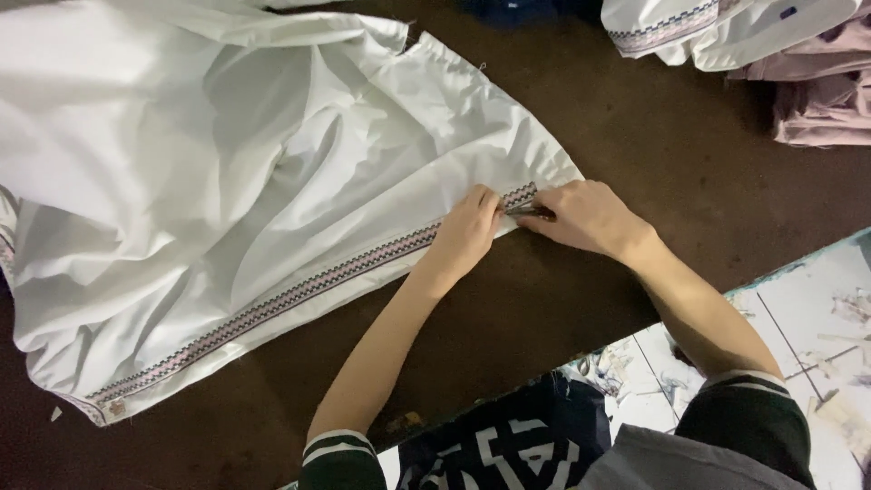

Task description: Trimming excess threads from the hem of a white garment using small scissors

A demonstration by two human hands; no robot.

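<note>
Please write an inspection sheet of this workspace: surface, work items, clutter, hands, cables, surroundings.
Surface: dark brown table, fabric-covered or worn.
Work items: white garment spread out, with a patterned trim band along its edge.
Clutter: folded garments stacked at the far right corner.
Hands: left hand presses the trim; right hand holds a small dark tool at the trim end.
Cables: nothing seen.
Surroundings: tiled floor with scraps.
</note>
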